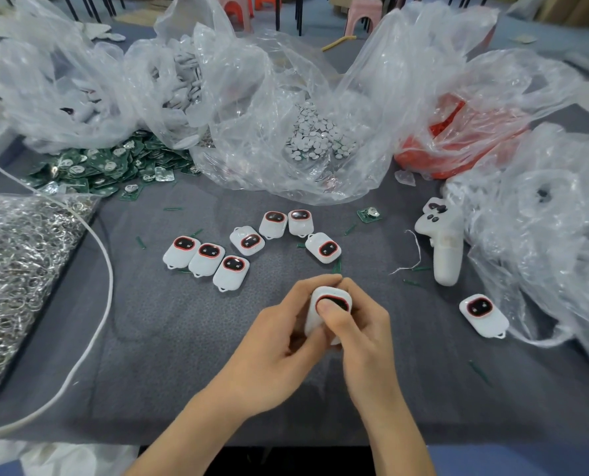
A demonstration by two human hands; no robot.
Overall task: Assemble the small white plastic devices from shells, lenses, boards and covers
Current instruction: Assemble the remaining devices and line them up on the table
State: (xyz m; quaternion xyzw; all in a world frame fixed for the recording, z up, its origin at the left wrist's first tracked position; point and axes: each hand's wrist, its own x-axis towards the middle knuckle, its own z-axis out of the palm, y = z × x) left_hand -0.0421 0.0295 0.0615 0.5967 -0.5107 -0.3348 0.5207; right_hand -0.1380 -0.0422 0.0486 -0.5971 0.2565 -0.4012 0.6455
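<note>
Both my left hand and right hand are wrapped round one device, held between them low over the table, with the right thumb pressing its dark lens. Just past the fingertips sit seven finished devices, and further back are the green boards and bags.

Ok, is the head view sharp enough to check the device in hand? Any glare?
Head view: the held device is slightly blurred, its lens half hidden by the thumb of the right hand; glare streaks the clear bags; wide-angle distortion stretches the frame's corners.
</note>
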